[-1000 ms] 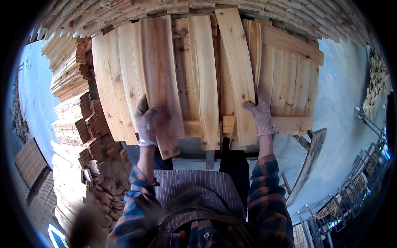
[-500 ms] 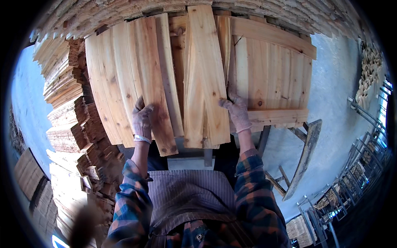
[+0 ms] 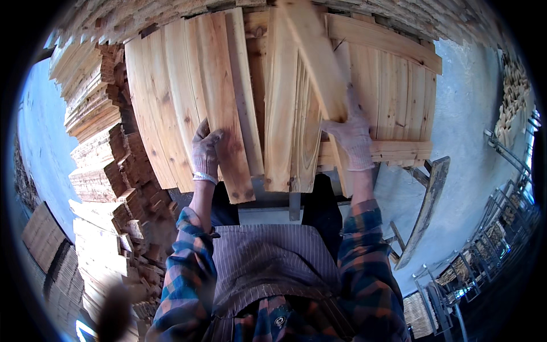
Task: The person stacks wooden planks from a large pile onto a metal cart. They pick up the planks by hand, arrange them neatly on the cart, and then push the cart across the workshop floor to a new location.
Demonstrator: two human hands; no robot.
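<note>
My left hand, in a pale work glove, is closed on the left edge of a knotty wooden board that lies slightly askew over the row of boards. My gloved right hand grips the near end of another wooden board, which is tilted up and blurred by motion. Below that raised board, two boards lie side by side, the right one with strong curved grain. A narrow strip of wood shows just under my right hand; its upper part is hidden.
Boards lie side by side at the right, with crosspieces near and far. Tall stacks of rough boards stand at the left, and more stacked wood lines the far side. A wooden frame leans at the right; metal racks stand beyond.
My right hand has lifted the upper middle board and shifted it right, uncovering the boards beneath. My left hand keeps its hold on its board.
</note>
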